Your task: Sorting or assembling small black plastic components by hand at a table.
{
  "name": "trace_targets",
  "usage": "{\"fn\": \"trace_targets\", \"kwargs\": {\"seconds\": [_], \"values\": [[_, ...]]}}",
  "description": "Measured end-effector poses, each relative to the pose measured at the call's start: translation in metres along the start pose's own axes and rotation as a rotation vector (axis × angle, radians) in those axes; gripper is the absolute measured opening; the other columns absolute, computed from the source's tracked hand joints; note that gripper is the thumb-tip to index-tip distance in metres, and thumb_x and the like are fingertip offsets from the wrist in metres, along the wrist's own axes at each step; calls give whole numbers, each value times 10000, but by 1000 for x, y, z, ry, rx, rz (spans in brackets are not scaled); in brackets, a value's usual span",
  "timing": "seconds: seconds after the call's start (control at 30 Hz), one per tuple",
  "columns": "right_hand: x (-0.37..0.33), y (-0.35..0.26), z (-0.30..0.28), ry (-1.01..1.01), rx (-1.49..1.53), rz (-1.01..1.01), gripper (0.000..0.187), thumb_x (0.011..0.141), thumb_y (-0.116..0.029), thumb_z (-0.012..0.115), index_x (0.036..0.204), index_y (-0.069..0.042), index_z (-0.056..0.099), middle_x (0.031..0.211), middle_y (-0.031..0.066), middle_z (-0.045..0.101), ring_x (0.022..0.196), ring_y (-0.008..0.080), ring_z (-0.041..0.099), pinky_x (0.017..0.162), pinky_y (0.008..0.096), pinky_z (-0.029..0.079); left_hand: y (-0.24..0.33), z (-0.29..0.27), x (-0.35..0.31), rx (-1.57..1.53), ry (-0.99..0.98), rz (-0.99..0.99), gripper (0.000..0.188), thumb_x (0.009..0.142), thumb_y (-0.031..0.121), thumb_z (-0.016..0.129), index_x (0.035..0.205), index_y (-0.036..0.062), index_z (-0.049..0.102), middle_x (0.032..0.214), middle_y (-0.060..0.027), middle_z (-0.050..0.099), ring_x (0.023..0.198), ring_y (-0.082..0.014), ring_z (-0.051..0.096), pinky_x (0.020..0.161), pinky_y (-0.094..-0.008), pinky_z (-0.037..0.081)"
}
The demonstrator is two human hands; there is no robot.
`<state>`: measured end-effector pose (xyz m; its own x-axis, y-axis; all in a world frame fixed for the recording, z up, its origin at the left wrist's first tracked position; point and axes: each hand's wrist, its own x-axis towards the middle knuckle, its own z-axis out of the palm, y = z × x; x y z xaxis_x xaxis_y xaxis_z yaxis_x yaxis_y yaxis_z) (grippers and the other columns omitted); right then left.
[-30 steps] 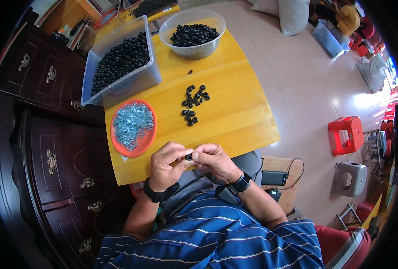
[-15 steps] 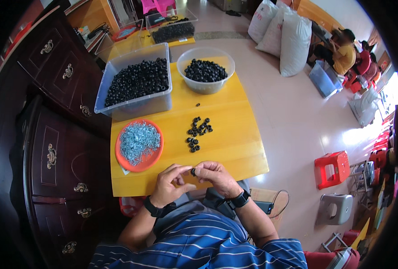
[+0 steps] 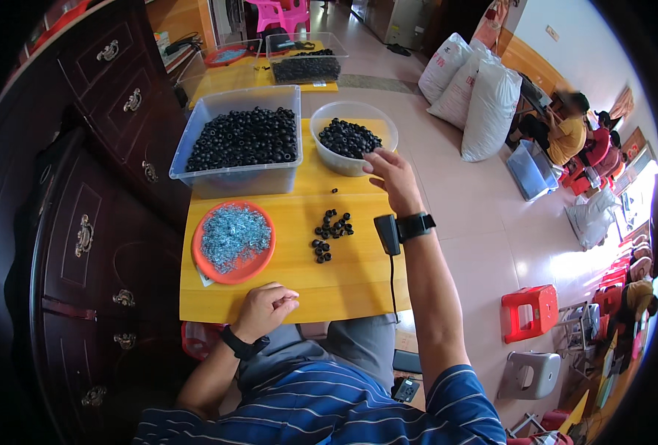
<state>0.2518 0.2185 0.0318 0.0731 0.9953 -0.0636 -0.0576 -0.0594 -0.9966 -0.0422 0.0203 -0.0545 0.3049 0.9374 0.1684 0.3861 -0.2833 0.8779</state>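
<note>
My right hand [image 3: 394, 178] reaches forward to the near rim of a round translucent bowl [image 3: 320, 154], which holds a heap of black ring-shaped parts [image 3: 349, 139]. Its thumb and fingers are apart, with nothing visible between them. At the near edge of the yellow table [image 3: 299, 297], my left hand [image 3: 264, 308] is closed, the fingers curled in; whatever they may hold is hidden. Several loose black rings [image 3: 333, 227] lie in the middle of the tabletop, and a single black ring [image 3: 334, 190] sits farther back. An orange plate [image 3: 255, 269] of small shiny bluish-silver pieces [image 3: 232, 233] is left of them.
A large clear bin [image 3: 232, 178] full of black rings stands at the back left, beside dark wooden drawers [image 3: 84, 215]. White sacks [image 3: 492, 111], a red stool [image 3: 529, 313] and a grey stool [image 3: 531, 374] stand on the right-hand floor. People [image 3: 566, 137] sit at the far right.
My hands have come apart. The right has moved forward to the round bowl, and the black ring pinched earlier is out of sight. My left hand has curled closed near the table edge.
</note>
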Motion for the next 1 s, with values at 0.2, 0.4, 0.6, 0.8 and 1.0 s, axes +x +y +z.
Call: {"fn": "trace_targets", "kwargs": {"seconds": [0.2,0.4,0.6,0.8,1.0], "values": [[-54,66,-7,-118,108,48,283,978,-242,647,1185,-49,649,1037,7,697,852,87,631,779,234,489,7,-10,36,160,46,78,100,830,68,714,902,-1,717,715,-114,622,593,-194,607,554,-311,459],[-131,128,19,-236,63,17,191,966,-131,664,1113,-9,677,967,9,702,835,64,619,777,240,509,4,4,110,418,48,194,99,847,147,684,879,57,712,870,-120,677,799,-338,665,693,-427,531],[-148,127,21,-169,68,48,178,977,-82,638,1121,19,658,940,2,675,834,64,613,769,220,507,-7,24,127,562,-87,57,133,846,156,664,922,68,728,903,-131,687,872,-334,668,769,-446,536],[-145,135,15,-151,101,36,171,976,-69,636,1120,22,652,940,-3,665,828,64,609,760,220,507,-14,26,132,595,-80,52,104,839,147,659,885,78,721,895,-123,679,857,-325,665,763,-448,536],[-143,138,15,-170,146,42,170,974,-62,639,1121,20,653,943,-3,668,822,64,607,758,218,507,-9,29,134,607,-116,77,77,829,143,677,862,88,719,879,-116,662,847,-323,662,753,-448,536]]}}
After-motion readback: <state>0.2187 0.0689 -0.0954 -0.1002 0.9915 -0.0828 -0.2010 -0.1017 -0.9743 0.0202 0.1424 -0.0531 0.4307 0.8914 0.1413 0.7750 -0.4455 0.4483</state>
